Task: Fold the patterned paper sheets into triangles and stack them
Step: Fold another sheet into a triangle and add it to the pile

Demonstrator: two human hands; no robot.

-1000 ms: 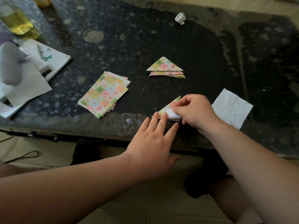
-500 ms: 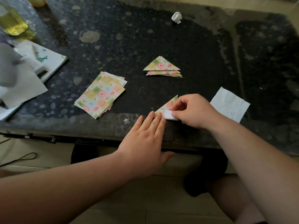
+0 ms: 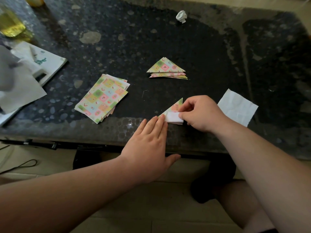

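A half-folded patterned sheet (image 3: 175, 109) lies near the table's front edge, its white underside flap turned up. My right hand (image 3: 200, 113) pinches that flap with curled fingers and thumb. My left hand (image 3: 149, 142) lies flat, its straight fingertips pressing the sheet's left corner. A pile of unfolded patterned sheets (image 3: 102, 100) sits to the left. A small stack of finished triangles (image 3: 166, 68) rests further back in the middle.
The dark speckled table (image 3: 134, 39) also carries a plain white paper square (image 3: 237, 107) at the right, a crumpled paper ball (image 3: 181, 16) at the back, white papers and a booklet (image 3: 42, 64) at the left, and a bottle of yellow liquid (image 3: 10, 22).
My left hand's fingers have drawn together and slid slightly right against the sheet's corner. My right hand keeps pinching the white flap; the view shifted a little.
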